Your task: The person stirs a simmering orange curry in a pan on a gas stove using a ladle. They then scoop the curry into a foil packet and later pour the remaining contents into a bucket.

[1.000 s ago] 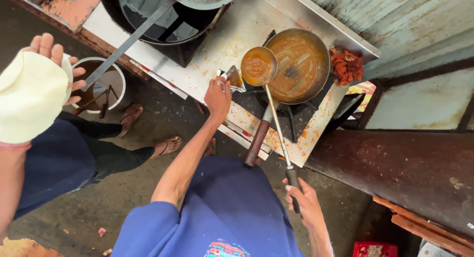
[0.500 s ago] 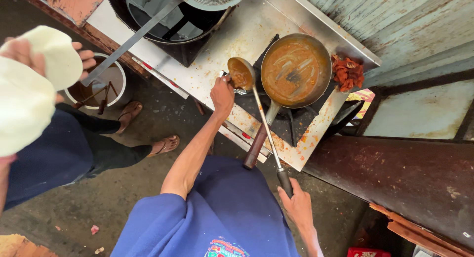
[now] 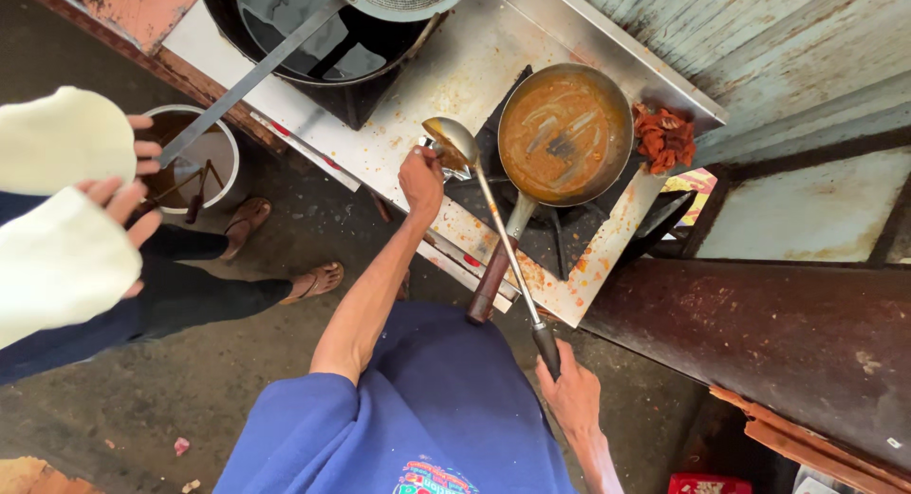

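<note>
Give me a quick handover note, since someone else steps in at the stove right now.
Right hand grips the end of the long ladle; its bowl hangs over the steel counter, left of the pan. Left hand is at a small metal container beside the ladle bowl. The pan of orange-brown sauce sits on the burner, handle toward the cook. Sauce is in the pan; the ladle bowl looks only smeared. Another person holds two white bowls at left.
</note>
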